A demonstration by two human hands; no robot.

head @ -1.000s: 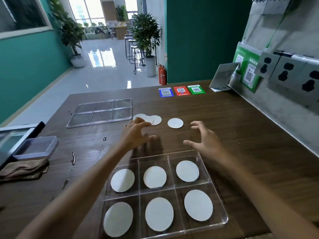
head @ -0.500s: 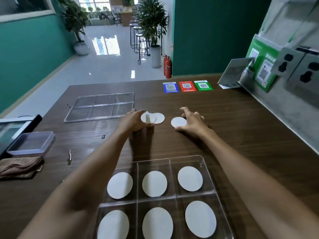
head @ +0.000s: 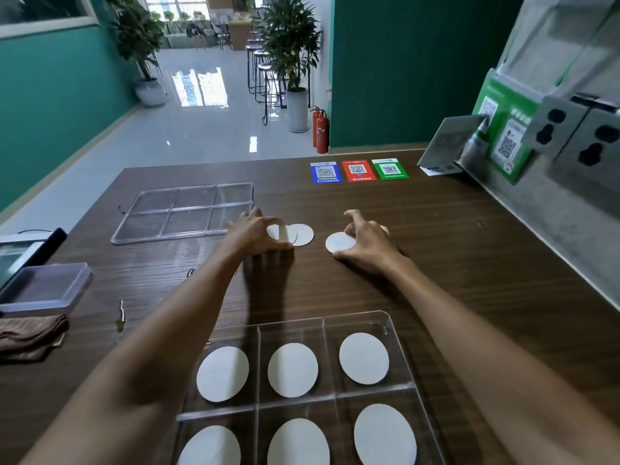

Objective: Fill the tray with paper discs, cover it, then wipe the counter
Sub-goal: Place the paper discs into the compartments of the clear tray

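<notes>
Reaching across the worktop, the right hand curls its grip round the single paper disc while the left hand pinches the overlapping discs, all well beyond the tray.

Blue sticker, red sticker and green sticker, upper centre, show QR codes; their small print is illegible.
</notes>
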